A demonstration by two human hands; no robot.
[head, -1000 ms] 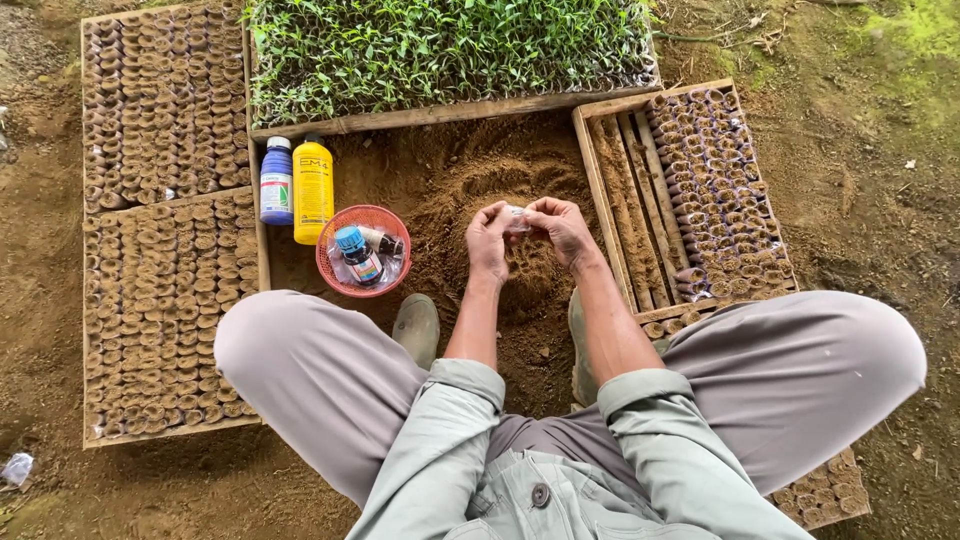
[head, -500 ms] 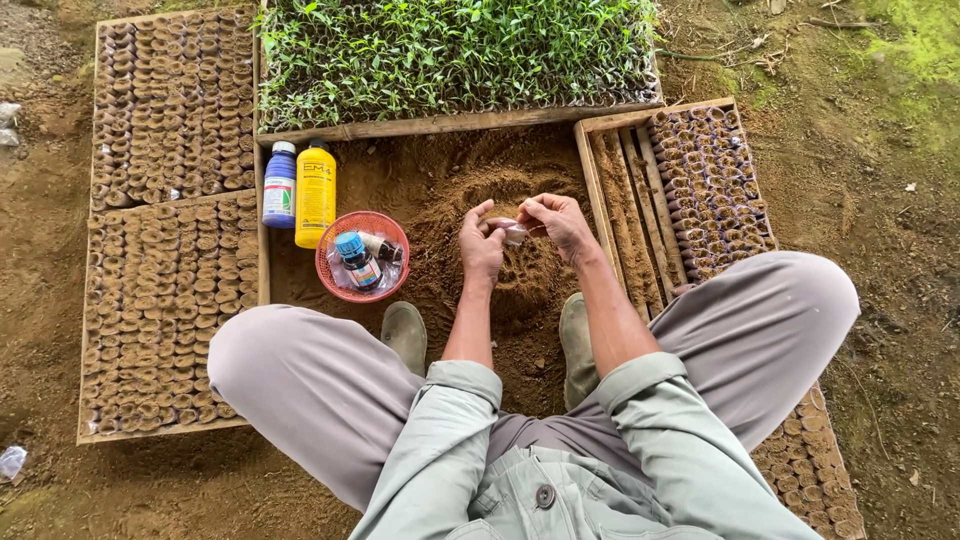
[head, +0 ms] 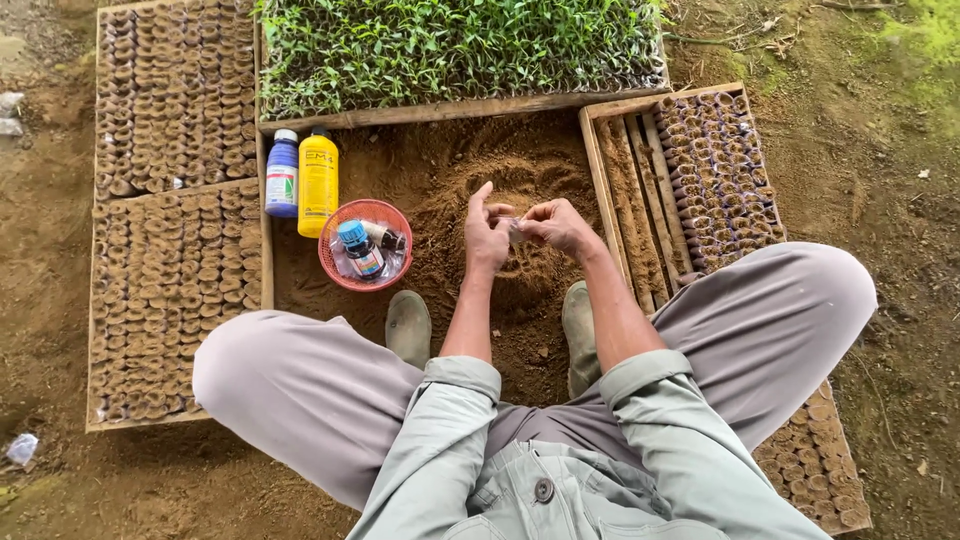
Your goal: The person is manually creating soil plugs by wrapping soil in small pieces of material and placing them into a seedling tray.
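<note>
Observed left hand (head: 487, 235) and right hand (head: 556, 224) meeting above soil mound (head: 520, 185). Fingers of both pinched on small pale pot (head: 513, 230), held between them, clear of soil. Noted red basket (head: 365, 245) and yellow bottle (head: 318, 181) to the left.

One head-worn camera, looking straight down from above the seated person's lap. It sits close over the soil heap (head: 500, 190), with wooden trays (head: 170, 260) around it.
</note>
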